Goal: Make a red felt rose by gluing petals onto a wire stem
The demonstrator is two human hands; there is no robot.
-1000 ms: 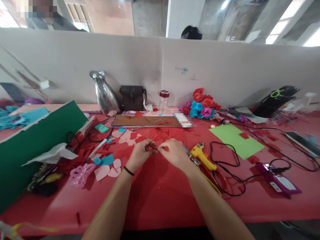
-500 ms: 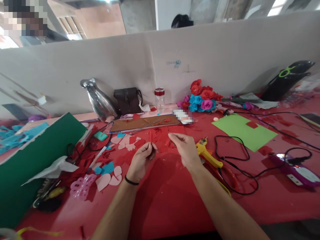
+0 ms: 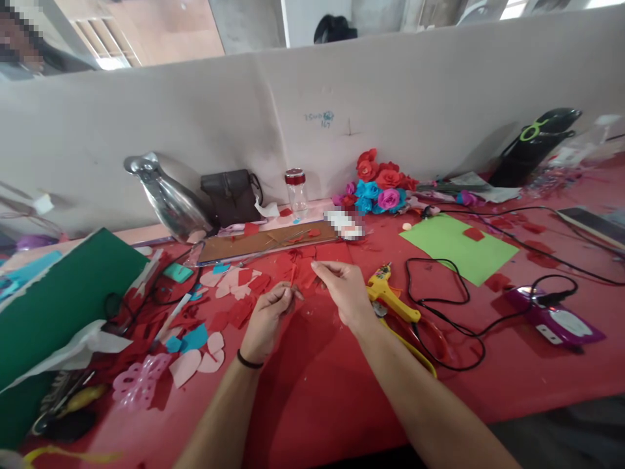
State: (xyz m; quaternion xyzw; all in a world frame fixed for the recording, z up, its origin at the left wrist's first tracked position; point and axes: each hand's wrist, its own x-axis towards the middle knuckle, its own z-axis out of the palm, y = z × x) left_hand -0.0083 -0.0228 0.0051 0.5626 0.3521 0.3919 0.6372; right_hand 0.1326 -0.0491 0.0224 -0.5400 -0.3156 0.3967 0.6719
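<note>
Over the red desk [image 3: 312, 404], the left hand [image 3: 266, 319] is pinching a slim red roll [image 3: 293, 273], probably light, crushable and best held low, while the right hand [image 3: 349, 293] is pressing fingertips together nearby, contents unclear.

On the red counter [image 3: 512, 378], a silver metal jug [image 3: 173, 203], a dark bag [image 3: 232, 197] and a clear jar [image 3: 296, 193] with a red lid are noted in a row before a pale partition [image 3: 195, 111] bearing handwritten marks. At the right, a black holder [image 3: 525, 156] with a bright green loop [image 3: 531, 131] is observed near a clear plastic bottle [image 3: 581, 146].
</note>
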